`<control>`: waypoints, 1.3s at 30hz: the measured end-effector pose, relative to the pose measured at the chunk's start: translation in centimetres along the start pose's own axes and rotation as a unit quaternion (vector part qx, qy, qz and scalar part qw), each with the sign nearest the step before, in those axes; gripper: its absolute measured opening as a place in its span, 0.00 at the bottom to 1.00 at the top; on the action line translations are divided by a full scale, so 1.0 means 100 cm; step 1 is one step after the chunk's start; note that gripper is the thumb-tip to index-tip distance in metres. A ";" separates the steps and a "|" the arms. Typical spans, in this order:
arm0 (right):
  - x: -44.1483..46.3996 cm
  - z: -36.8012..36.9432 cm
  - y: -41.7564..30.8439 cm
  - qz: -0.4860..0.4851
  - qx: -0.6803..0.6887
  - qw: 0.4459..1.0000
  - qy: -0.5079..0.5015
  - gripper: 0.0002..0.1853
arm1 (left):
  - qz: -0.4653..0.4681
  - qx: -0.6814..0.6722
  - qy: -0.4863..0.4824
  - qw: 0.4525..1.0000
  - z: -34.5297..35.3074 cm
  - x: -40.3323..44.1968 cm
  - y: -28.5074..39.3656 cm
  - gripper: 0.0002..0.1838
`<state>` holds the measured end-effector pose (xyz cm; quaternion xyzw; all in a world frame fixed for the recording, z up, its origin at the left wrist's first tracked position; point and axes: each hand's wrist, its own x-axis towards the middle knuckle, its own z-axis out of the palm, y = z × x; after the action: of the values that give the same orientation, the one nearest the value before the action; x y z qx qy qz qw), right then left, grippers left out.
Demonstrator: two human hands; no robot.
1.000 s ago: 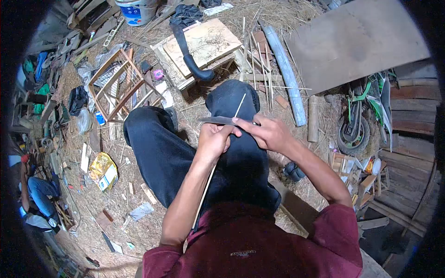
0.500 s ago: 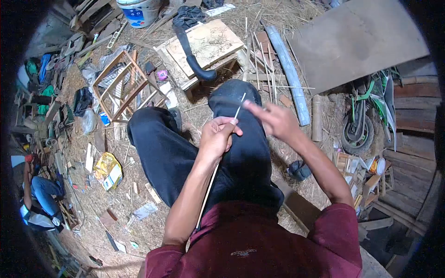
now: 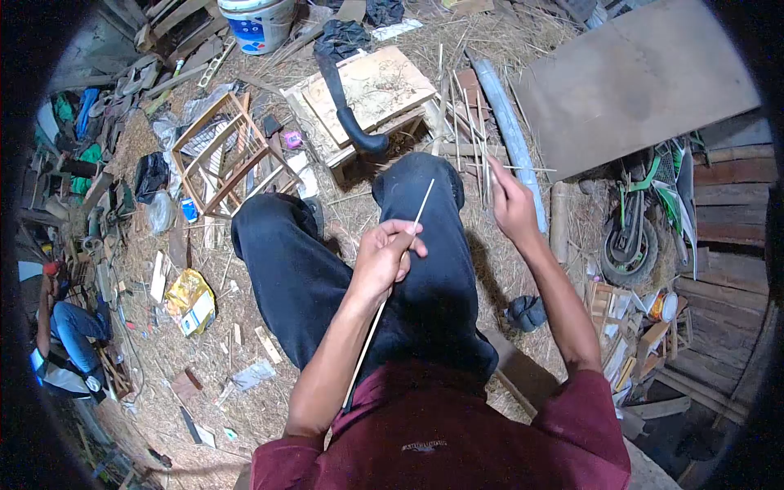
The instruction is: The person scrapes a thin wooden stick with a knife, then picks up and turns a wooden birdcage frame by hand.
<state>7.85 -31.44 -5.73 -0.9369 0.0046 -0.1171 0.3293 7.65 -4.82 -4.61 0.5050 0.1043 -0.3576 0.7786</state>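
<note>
My left hand [image 3: 380, 260] is closed around a thin pale stick [image 3: 425, 201], which looks like a split bamboo strip. The stick's tip rises above my fingers, and its lower length runs back along my forearm to my lap. My right hand [image 3: 514, 211] is raised to the right of my knee, apart from the stick, with its fingers stretched out and nothing visible in them. Past my knees, a large knife [image 3: 351, 118] with a curved black handle rests on a low wooden table [image 3: 392, 82].
Several thin strips and a grey-blue pole [image 3: 505, 114] lie beyond my right hand. A wooden frame [image 3: 224, 155] stands at the left, near a yellow bag [image 3: 190, 302]. To the right are a large board [image 3: 645, 73] and a small motorbike [image 3: 633, 229]. Another person [image 3: 73, 335] sits far left.
My right hand has moved away from the stick's tip, to the right, and its fingers are now straight. My left hand keeps its grip on the stick.
</note>
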 end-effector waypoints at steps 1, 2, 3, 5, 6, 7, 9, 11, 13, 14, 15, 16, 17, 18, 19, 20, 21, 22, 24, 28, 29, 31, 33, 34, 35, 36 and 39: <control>0.001 -0.001 -0.011 0.005 0.035 0.999 -0.001 0.22 | -0.001 -0.003 -0.002 1.000 -0.001 0.001 0.000 0.10; -0.006 0.003 -0.022 0.018 0.070 0.997 -0.006 0.22 | -0.003 0.000 0.005 1.000 -0.001 -0.002 0.001 0.11; -0.011 0.005 -0.030 -0.025 0.064 0.997 -0.028 0.23 | -0.007 0.005 0.007 1.000 0.001 -0.004 0.000 0.11; -0.022 0.011 -0.047 -0.112 0.059 0.989 -0.072 0.25 | -0.002 0.018 0.006 1.000 0.003 0.000 0.005 0.12; -0.029 0.008 -0.058 -0.146 -0.016 0.982 -0.120 0.27 | 0.000 0.021 0.011 1.000 0.005 0.001 0.006 0.12; -0.031 0.004 -0.066 -0.179 -0.090 0.966 -0.166 0.29 | 0.008 0.035 0.015 0.999 0.005 0.001 0.004 0.12; -0.026 0.011 -0.057 -0.168 -0.097 0.975 -0.111 0.31 | 0.024 0.064 0.018 0.997 0.007 0.003 0.002 0.12; -0.026 0.008 -0.052 -0.175 -0.106 0.974 -0.095 0.33 | 0.015 0.074 0.018 0.997 0.009 0.002 0.004 0.12; -0.022 0.001 -0.054 -0.217 -0.110 0.962 -0.124 0.33 | 0.002 0.071 0.026 0.997 0.008 0.003 0.008 0.12; -0.027 0.006 -0.054 -0.262 -0.105 0.948 -0.149 0.34 | 0.007 0.067 0.028 0.997 0.006 0.002 0.006 0.12; -0.023 0.007 -0.047 -0.235 -0.100 0.957 -0.135 0.34 | 0.013 0.063 0.028 0.998 0.004 0.005 0.002 0.11; -0.017 0.004 -0.037 -0.205 -0.098 0.966 -0.120 0.34 | 0.020 0.060 0.025 0.998 0.004 0.007 0.001 0.11; -0.013 0.001 -0.031 -0.177 -0.098 0.974 -0.106 0.35 | 0.018 0.059 0.023 0.998 0.005 0.008 0.001 0.11; -0.012 -0.001 -0.034 -0.189 -0.140 0.966 -0.111 0.35 | 0.018 0.057 0.024 0.998 0.006 0.008 0.003 0.10; -0.016 0.000 -0.039 -0.218 -0.137 0.958 -0.126 0.36 | 0.015 0.054 0.027 0.998 0.007 0.007 0.004 0.10; -0.024 0.002 -0.048 -0.244 -0.131 0.951 -0.140 0.36 | 0.012 0.052 0.028 0.998 0.006 0.005 0.002 0.10; -0.026 0.003 -0.054 -0.271 -0.126 0.943 -0.150 0.36 | 0.012 0.053 0.028 0.998 0.005 0.006 0.001 0.09; -0.020 0.003 -0.048 -0.232 -0.157 0.949 -0.145 0.37 | 0.012 0.053 0.026 0.998 0.004 0.007 0.002 0.09; -0.017 -0.001 -0.053 -0.226 -0.162 0.950 -0.143 0.38 | 0.016 0.052 0.024 0.998 0.006 0.008 0.003 0.09; -0.013 0.000 -0.049 -0.212 -0.154 0.958 -0.121 0.36 | 0.021 0.054 0.020 0.998 0.004 0.006 0.001 0.10; -0.006 -0.003 -0.043 -0.190 -0.162 0.963 -0.101 0.36 | 0.025 0.050 0.024 0.998 0.004 0.005 0.000 0.10; -0.003 -0.002 -0.044 -0.219 -0.151 0.957 -0.116 0.35 | 0.024 0.048 0.021 0.998 0.004 0.006 0.001 0.10; -0.019 0.002 -0.056 -0.282 -0.151 0.934 -0.157 0.35 | 0.020 0.049 0.019 0.998 0.004 0.006 -0.002 0.10; -0.016 -0.002 -0.052 -0.207 -0.164 0.945 -0.191 0.31 | 0.015 0.053 0.019 0.998 0.004 0.005 -0.001 0.10; -0.004 -0.006 -0.039 -0.141 -0.129 0.970 -0.153 0.29 | 0.014 0.055 0.020 0.998 0.005 0.005 0.003 0.10; 0.008 -0.005 -0.021 -0.073 -0.092 0.986 -0.115 0.27 | 0.010 0.056 0.023 0.998 0.006 0.003 0.004 0.10; 0.013 -0.005 -0.019 -0.036 0.027 0.999 -0.024 0.24 | 0.016 0.035 0.005 0.999 0.002 0.001 0.002 0.11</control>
<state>8.85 -30.36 -3.86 -0.9299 -0.0401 -0.1063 0.3497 7.84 -5.02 -4.40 0.5354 0.0877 -0.3455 0.7657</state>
